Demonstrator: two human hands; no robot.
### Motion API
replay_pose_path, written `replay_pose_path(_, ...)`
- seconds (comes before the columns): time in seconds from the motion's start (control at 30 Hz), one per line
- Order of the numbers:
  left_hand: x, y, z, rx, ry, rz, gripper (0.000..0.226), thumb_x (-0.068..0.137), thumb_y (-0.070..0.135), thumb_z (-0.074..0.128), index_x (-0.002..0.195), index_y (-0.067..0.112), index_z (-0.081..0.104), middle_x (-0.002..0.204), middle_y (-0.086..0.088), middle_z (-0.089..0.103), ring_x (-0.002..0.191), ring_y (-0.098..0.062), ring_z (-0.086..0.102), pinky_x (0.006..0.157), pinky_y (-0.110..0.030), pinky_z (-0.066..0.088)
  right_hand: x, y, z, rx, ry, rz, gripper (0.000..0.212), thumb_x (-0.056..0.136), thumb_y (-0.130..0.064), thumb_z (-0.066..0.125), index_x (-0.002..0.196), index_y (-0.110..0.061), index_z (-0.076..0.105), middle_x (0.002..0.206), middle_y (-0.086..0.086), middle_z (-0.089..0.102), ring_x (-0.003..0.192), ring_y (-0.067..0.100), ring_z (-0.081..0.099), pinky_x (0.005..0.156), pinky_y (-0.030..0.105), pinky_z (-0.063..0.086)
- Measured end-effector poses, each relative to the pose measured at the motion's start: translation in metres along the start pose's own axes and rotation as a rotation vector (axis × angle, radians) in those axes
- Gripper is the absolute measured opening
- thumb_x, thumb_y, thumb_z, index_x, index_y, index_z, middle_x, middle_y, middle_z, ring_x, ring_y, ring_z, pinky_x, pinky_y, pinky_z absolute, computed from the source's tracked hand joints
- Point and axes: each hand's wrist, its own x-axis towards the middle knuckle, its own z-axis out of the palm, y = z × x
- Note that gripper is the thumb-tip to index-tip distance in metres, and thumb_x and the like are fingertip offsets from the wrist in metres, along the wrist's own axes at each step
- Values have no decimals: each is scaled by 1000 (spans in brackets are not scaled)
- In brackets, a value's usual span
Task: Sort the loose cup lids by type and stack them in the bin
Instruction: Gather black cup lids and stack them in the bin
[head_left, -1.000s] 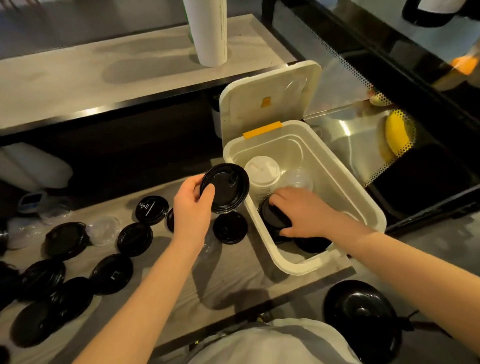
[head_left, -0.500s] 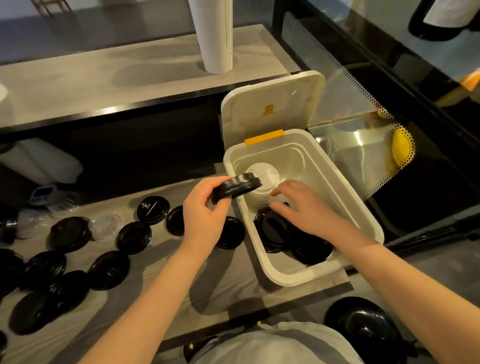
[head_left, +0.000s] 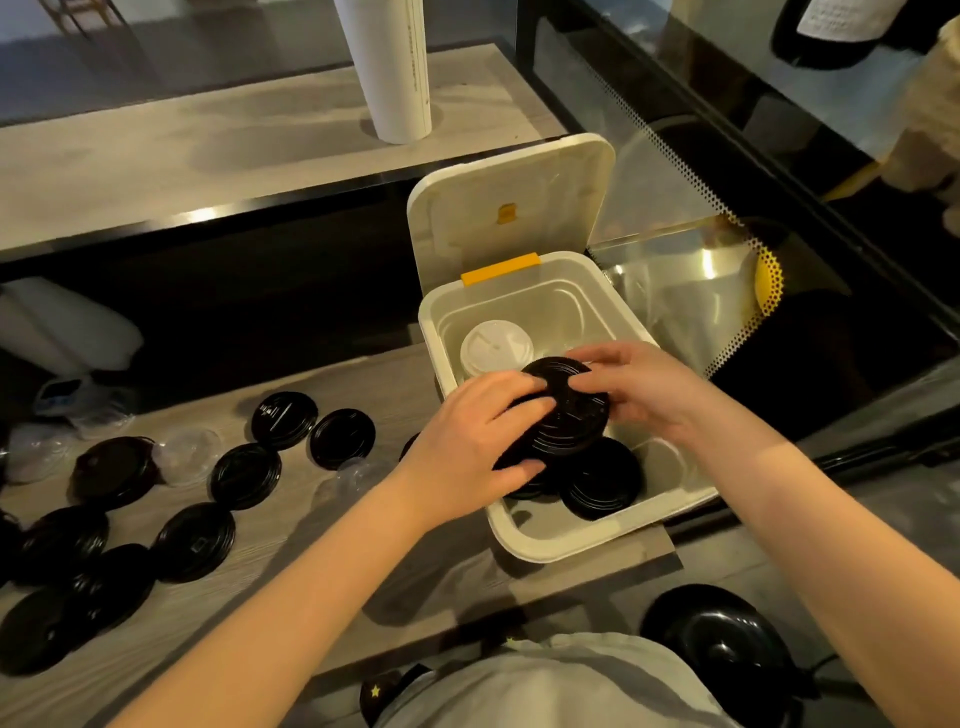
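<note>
— Two at work, left grip and right grip: grasping what?
— Together clasping one black lid above the white bin.
— Elsewhere?
— Across the grey wooden table, loose black lids; dim room.

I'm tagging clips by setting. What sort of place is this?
Probably behind a café or drinks counter: many loose black cup lids lie on a wooden shelf, a tall white sleeve, likely of paper cups, stands on the upper ledge, and a glass display case sits alongside.
</note>
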Motion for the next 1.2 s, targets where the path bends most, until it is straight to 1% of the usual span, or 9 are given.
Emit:
replay_pose_path(0.1, 7, -1, -1, 13, -249, -188, 59, 85, 42, 59, 132, 9, 50, 134, -7, 50, 125, -21, 42, 108, -36, 35, 7, 7, -14, -319, 98, -17, 35, 81, 0, 68, 115, -8, 63, 104, 12, 64, 91, 21, 61, 88, 35, 49)
replay_pose_path(0.27, 38, 2, 9, 279, -809, -193, 47, 92, 46, 47, 131, 21, 51, 141, 0, 43, 127, -21, 43, 107, -43, 25, 21, 8, -12, -1056, -151, 21, 35, 82, -7, 67, 116, -15, 59, 105, 0, 54, 94, 16, 52, 80, 25, 42)
replay_pose_path(0.33, 46, 5, 17, 347, -1017, -209, 49, 93, 49, 41, 133, 22, 50, 145, 0, 39, 130, -24, 40, 108, -50, 23, 30, 11, -5, -1223, -206, 53, 37, 82, -6, 67, 117, -15, 58, 108, 2, 53, 95, 20, 51, 78, 27, 42)
replay_pose_path(0.4, 48, 7, 25, 420, -1123, -202, 48, 92, 52, 38, 128, 24, 55, 142, 0, 41, 125, -24, 45, 98, -47, 32, 38, 14, 0, -1317, -233, 71, 39, 82, -6, 66, 119, -14, 57, 116, 6, 55, 102, 24, 53, 80, 28, 43)
replay_pose_path(0.47, 48, 7, 29, 464, -1139, -198, 48, 92, 52, 35, 126, 24, 56, 143, 1, 40, 118, -23, 49, 84, -39, 35, 43, 18, 4, -1390, -250, 82, 41, 84, -6, 64, 123, -13, 55, 125, 9, 54, 111, 27, 53, 83, 28, 42)
replay_pose_path(0.57, 47, 9, 29, 487, -1125, -189, 51, 94, 52, 32, 132, 23, 50, 148, 0, 35, 119, -23, 49, 79, -37, 32, 44, 28, 8, -1465, -262, 81, 41, 88, -6, 57, 128, -12, 52, 129, 10, 53, 115, 28, 52, 83, 27, 41)
replay_pose_path(0.87, 46, 7, 29, 458, -1060, -197, 50, 94, 51, 33, 132, 23, 49, 144, 1, 39, 119, -24, 50, 85, -38, 38, 40, 42, 4, -1531, -256, 63, 62, 78, -27, 75, 132, -14, 48, 127, 8, 54, 114, 27, 54, 88, 34, 46)
replay_pose_path(1.03, 48, 6, 31, 442, -1049, -216, 47, 95, 48, 35, 130, 21, 50, 140, 0, 42, 115, -25, 51, 85, -39, 36, 41, 39, 6, -1567, -266, 90, 61, 81, -31, 72, 133, -12, 47, 129, 9, 55, 115, 28, 54, 89, 33, 45)
replay_pose_path(1.2, 47, 8, 22, 407, -938, -232, 42, 96, 43, 37, 124, 16, 53, 124, -4, 52, 113, -26, 51, 96, -42, 35, 30, 27, 4, -1452, -139, 30, 61, 83, -31, 69, 137, -15, 44, 134, 8, 51, 119, 28, 51, 96, 37, 45)
